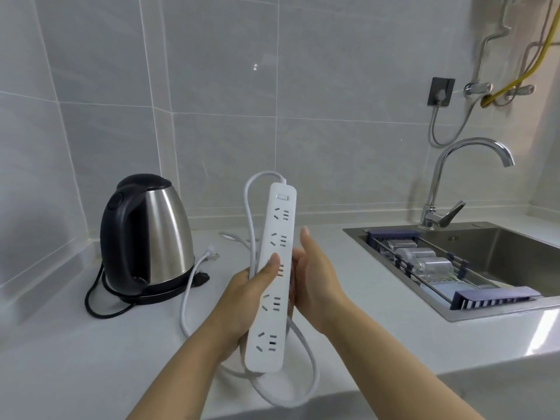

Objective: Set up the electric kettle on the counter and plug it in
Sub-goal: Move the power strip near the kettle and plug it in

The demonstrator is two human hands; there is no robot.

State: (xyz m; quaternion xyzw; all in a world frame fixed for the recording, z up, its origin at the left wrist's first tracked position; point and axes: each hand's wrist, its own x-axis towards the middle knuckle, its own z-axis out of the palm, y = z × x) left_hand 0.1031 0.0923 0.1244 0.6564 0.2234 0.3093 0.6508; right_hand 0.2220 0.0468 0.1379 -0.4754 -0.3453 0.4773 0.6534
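Head view looks down on a pale counter point(91, 359) with a tiled wall behind it, and both hands meet over the middle of the counter around a white power strip point(274, 268) held upright, its switch end up and its sockets facing the camera. Left hand point(245, 301) grips the strip from the left side, the thumb point(269, 266) laid across the front over the middle sockets and the other fingers curled behind, out of sight. Right hand point(315, 274) stands just beside the strip's right edge with its fingers straight and pressed together, pointing up; the fingertips near the strip's back seem to touch it, though I cannot tell for sure. A white cord point(251, 213) loops from the strip's top down the left side and hangs in a loop below the hands, near the counter's front edge. The electric kettle point(151, 234), steel with a black handle and lid, sits on its black base at the back left corner of the counter, close to the wall. Its black cord point(91, 301) curls on the counter to the left, and its black plug point(201, 279) lies just right of the base. A sink point(500, 247) is set into the right end of the counter, with a chrome tap point(448, 177) behind it and a wall socket point(441, 91) above
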